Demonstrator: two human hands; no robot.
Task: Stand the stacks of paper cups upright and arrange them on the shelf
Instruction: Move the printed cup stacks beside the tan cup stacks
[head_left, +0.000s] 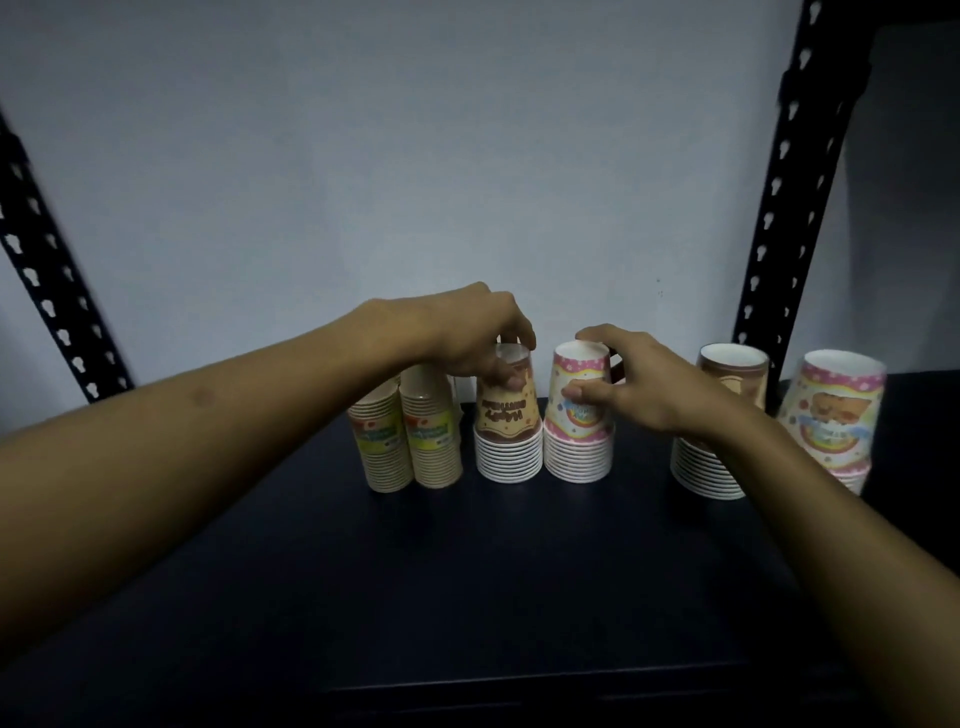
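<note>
Six cup stacks stand upright on the shelf (467, 571); left hand (478, 332) grips the brown stack (506, 431), right hand (639, 384) grips the pink stack (577, 441), closing gaps.

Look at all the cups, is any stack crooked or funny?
Yes. The pink stack at the far right leans left instead of standing straight, apart from the neat row. The others look upright, rims down.

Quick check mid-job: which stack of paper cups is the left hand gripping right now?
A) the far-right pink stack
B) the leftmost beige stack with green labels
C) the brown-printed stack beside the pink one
C: the left hand curls its fingers over the top of the brown-printed stack of paper cups, thumb on its side.
</note>
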